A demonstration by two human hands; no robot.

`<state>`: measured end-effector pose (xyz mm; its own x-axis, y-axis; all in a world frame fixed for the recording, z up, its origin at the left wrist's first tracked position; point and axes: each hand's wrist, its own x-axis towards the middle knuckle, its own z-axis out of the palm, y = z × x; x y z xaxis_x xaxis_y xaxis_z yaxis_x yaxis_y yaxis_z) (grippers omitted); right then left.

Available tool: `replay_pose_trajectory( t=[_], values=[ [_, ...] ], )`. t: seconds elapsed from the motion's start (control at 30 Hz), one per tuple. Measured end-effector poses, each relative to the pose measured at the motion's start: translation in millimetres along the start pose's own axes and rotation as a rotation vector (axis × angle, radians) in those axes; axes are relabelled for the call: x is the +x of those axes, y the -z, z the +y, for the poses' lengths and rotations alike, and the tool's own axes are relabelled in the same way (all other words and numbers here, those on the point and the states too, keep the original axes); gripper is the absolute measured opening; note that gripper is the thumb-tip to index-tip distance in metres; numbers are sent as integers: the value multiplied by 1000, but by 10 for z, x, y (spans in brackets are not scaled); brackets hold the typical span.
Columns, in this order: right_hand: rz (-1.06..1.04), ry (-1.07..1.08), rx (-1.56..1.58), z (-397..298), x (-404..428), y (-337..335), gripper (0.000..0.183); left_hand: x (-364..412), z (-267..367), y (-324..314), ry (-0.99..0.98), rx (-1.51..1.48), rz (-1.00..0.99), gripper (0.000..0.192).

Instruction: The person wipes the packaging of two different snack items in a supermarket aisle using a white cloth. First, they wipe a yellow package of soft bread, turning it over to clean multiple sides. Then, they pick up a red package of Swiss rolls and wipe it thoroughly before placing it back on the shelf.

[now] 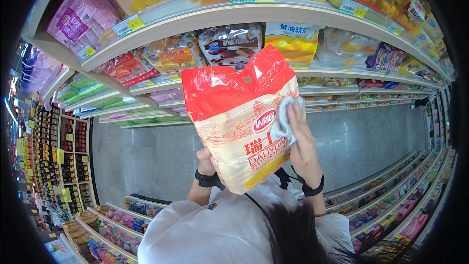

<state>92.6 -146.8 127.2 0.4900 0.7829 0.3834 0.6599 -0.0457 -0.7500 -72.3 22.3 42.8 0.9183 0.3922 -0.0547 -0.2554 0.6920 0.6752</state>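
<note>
A large red and cream plastic bag of Daliyuan Swiss rolls (pixel 227 128) is held up before my chest, its printed front towards the camera. My left hand (pixel 206 160) grips its lower left side; most of the fingers are hidden behind the bag. On the other side, my right hand (pixel 301 132) presses a whitish cloth (pixel 284 121) against the bag's right edge, over part of the printing. Both wrists wear black bands.
Shelves with packaged cakes and breads (pixel 234 46) stand close ahead, a pale shelf edge (pixel 234 14) jutting above the bag. Lower shelves of packets (pixel 388 205) run behind me. Grey floor (pixel 146 154) lies between. Bottle shelves (pixel 69 154) stand at the left.
</note>
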Motion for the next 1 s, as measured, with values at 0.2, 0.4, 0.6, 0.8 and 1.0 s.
replay_pose_trajectory(
  t=[0.2, 0.4, 0.6, 0.8, 1.0],
  values=[
    [168, -317, 334, 195, -117, -119, 43, -24, -38, 41, -61, 37, 62, 91],
    [162, -483, 684, 307, -234, -141, 39, -112, 36, 274, 46, 188, -166, 97],
    [302, -453, 766, 469, -318, -284, 41, -9, 304, 106, 126, 449, -272, 94],
    [449, -442, 637, 548, -390, -302, 44, 147, 372, -363, -160, 554, -57, 84],
    [483, -391, 571, 509, -441, -389, 42, 218, 188, -552, -408, 561, 218, 36]
  ],
)
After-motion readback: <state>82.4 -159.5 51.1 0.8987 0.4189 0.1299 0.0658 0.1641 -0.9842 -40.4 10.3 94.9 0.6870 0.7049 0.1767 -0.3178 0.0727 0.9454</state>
